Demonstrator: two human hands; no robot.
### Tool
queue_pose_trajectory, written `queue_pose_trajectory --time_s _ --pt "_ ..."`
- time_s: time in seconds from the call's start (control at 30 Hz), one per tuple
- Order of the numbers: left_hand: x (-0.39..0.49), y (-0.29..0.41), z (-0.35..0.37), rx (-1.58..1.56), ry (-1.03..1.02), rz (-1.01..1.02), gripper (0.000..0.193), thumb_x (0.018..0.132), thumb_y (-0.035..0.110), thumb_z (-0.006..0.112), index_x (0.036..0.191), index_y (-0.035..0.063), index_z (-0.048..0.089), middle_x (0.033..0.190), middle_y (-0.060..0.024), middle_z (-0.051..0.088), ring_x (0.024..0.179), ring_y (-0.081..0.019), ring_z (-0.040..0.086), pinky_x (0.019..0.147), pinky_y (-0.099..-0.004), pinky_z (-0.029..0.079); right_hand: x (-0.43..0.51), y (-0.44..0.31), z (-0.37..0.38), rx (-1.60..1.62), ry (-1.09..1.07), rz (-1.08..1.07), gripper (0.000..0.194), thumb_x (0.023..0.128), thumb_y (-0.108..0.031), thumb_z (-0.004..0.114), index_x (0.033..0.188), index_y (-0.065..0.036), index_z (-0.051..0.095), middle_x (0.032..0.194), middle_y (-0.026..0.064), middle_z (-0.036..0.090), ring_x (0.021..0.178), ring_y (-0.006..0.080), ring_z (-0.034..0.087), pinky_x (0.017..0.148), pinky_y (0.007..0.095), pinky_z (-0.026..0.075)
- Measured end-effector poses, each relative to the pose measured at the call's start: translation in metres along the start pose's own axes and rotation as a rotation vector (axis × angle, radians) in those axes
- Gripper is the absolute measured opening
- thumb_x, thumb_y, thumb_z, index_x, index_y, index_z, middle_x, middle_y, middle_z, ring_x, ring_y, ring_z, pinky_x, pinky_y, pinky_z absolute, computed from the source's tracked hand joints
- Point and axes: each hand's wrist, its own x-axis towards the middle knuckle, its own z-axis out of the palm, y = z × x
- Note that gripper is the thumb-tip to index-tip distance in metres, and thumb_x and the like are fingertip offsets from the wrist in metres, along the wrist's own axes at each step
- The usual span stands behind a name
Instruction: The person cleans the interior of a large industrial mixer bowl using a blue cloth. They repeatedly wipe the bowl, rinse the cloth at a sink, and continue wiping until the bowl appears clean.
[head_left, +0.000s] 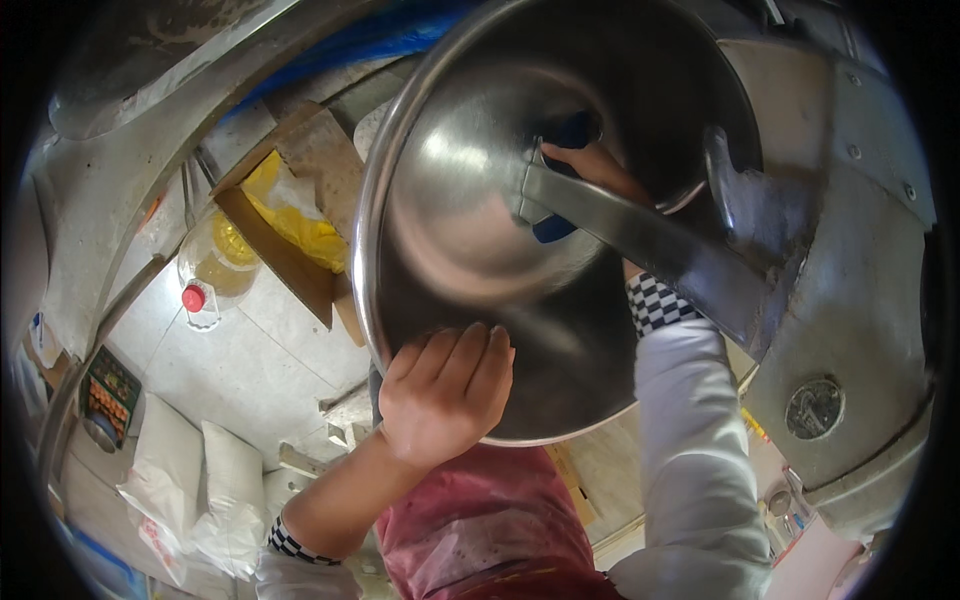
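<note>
A large stainless steel bowl (465, 247) fills the middle of the view, its shiny inside facing me. My left hand (446, 394) is at its near rim, fingers bent over the edge into the bowl. Inside the bowl, my right hand (600, 169) holds a dark blue thing (574, 129), whose kind I cannot make out. A flat steel bar (645, 229) slants in from the right and crosses in front of my right hand and wrist, hiding part of them. Blue shows on both sides of the bar's end.
Grey metal machine housing (862, 300) stands close on the right. On the tiled floor at left are an open cardboard box (277, 255) with yellow plastic, a jug of yellow liquid (225, 262) with a red cap, white sacks (169, 442) and a tray of eggs (109, 405).
</note>
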Motion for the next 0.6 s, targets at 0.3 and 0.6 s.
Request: queue_pose_trajectory --time_s 0.3,0.6 --pt "-0.001 -0.002 -0.002 -0.015 0.022 0.033 0.016 0.074 0.013 0.068 0.088 0.0054 0.065 0.082 -0.0040 0.064 0.070 -0.0183 0.060 0.064 -0.0294 0.046 -0.020 0.040 -0.007 -0.340 0.219 -0.300 0.047 0.083 -0.041 0.069 0.100 0.003 0.063 0.096 0.0184 0.068 0.093 0.0299 0.066 0.082 0.0384 0.050" --pt "-0.002 -0.003 -0.003 -0.097 0.039 0.039 0.015 0.071 0.009 0.070 0.086 0.0075 0.067 0.079 -0.0037 0.067 0.067 -0.0188 0.062 0.060 -0.0285 0.044 -0.053 0.102 -0.079 -1.254 0.548 -0.901 0.022 0.080 -0.032 0.057 0.077 -0.010 0.056 0.073 0.0122 0.062 0.074 0.0320 0.063 0.062 0.0448 0.047"
